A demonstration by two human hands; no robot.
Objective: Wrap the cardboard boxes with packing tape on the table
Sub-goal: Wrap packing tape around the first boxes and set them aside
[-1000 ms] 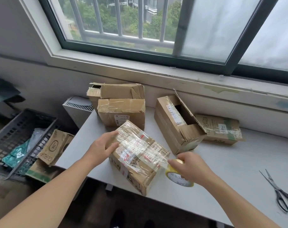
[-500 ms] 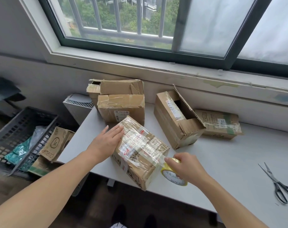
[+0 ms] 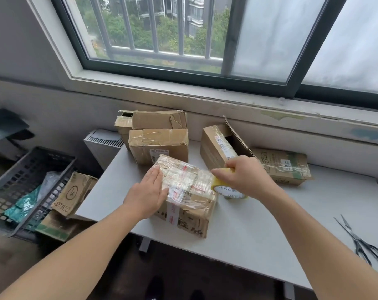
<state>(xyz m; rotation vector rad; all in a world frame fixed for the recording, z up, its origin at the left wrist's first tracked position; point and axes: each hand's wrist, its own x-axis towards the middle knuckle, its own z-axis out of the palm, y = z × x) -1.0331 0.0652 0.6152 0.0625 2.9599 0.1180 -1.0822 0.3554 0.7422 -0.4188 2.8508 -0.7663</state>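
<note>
A cardboard box [image 3: 190, 191] wrapped in clear tape lies near the front left of the white table [image 3: 259, 239]. My left hand [image 3: 148, 194] rests flat on its left side with straight fingers. My right hand [image 3: 245, 176] grips a yellowish roll of packing tape [image 3: 226, 190] at the box's right top edge, and a clear strip runs from the roll onto the box. My fingers hide the top of the roll.
Two stacked boxes [image 3: 157, 144] stand behind, an opened box [image 3: 218, 146] to their right, and a flat taped box [image 3: 285, 165] by the wall. Scissors [image 3: 361, 241] lie at the right edge. A black crate [image 3: 26, 180] and a loose carton [image 3: 73, 193] sit left of the table.
My right hand has carried the tape roll from the box's front right corner up to its right top edge. My left hand has slid back along the box's left side.
</note>
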